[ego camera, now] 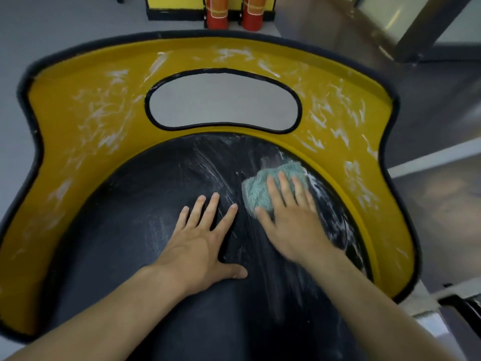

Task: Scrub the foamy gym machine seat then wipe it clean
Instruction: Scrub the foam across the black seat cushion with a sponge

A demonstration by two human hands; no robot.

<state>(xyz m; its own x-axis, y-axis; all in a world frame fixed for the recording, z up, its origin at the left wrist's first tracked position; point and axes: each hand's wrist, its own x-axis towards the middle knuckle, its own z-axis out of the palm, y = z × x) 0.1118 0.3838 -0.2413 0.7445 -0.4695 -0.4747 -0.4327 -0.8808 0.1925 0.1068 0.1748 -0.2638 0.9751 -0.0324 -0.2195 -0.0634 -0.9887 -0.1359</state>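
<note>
The black seat pad point(145, 230) fills the middle of the head view, streaked with white foam toward its far right side. A yellow shell point(86, 108) with a dark rim curves around it, smeared with foam, and has an oval cutout point(223, 100) at the back. My right hand point(289, 217) presses flat on a light green cloth point(260, 188) at the pad's far right; the fingers cover much of the cloth. My left hand point(205, 243) lies flat on the pad beside it, fingers spread, holding nothing.
Two red cylinders point(217, 11) stand on the grey floor beyond the seat, in front of a yellow and black panel point(174, 6). A dark metal frame point(426, 24) rises at the top right. A black and white part point(463, 306) sits at the right edge.
</note>
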